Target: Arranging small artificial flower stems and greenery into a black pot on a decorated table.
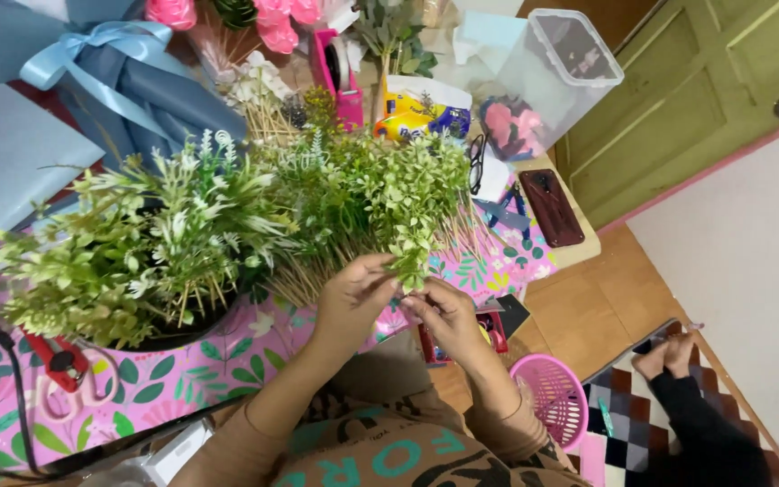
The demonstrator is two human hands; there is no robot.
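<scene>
While both hands are pinching one small green artificial leaf sprig (410, 263), left hand (351, 298) and right hand (446, 317) are seemingly fixing its stem; steady fingertip alignment needed next.

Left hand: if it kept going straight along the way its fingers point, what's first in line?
The left hand points up and to the right, its fingers already on the green leafy sprig that the right hand also holds. Past that sprig lies the heap of stick-mounted greenery; depth is unclear.
</scene>
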